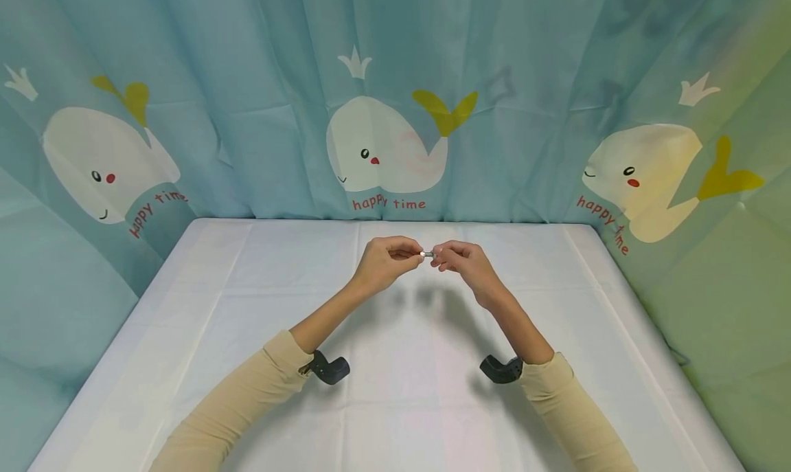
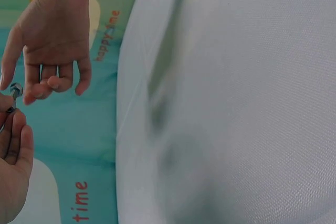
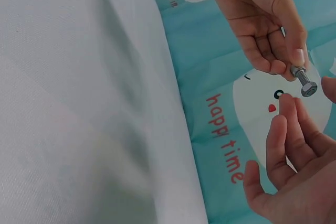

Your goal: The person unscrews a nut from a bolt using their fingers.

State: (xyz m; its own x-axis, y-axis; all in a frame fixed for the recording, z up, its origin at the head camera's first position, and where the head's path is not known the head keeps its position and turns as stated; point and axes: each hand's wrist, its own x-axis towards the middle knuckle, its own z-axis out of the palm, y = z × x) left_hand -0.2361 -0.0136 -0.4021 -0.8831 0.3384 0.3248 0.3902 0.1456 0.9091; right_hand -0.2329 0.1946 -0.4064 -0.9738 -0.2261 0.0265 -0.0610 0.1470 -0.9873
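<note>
A small silver hex bolt (image 3: pixel 304 78) hangs in the air between the two hands. My left hand (image 1: pixel 382 266) pinches its far end between thumb and fingertips, where a nut (image 3: pixel 297 71) sits on the thread. The hex head (image 3: pixel 308 89) points toward my right hand (image 1: pixel 469 266). In the right wrist view, the right hand's fingers (image 3: pixel 294 135) are spread loosely around the head, with a visible gap between them and the bolt. From the left wrist, the bolt head (image 2: pixel 16 88) shows beside the right thumb, and the left fingertips partly cover the nut end.
A white-covered table (image 1: pixel 408 389) lies beneath both hands, which are raised over its far part. Blue curtain (image 1: pixel 266 115) with printed whales stands behind and at the sides. A black wrist-camera mount (image 1: pixel 330 369) sits on the left wrist, another mount (image 1: pixel 500 369) on the right.
</note>
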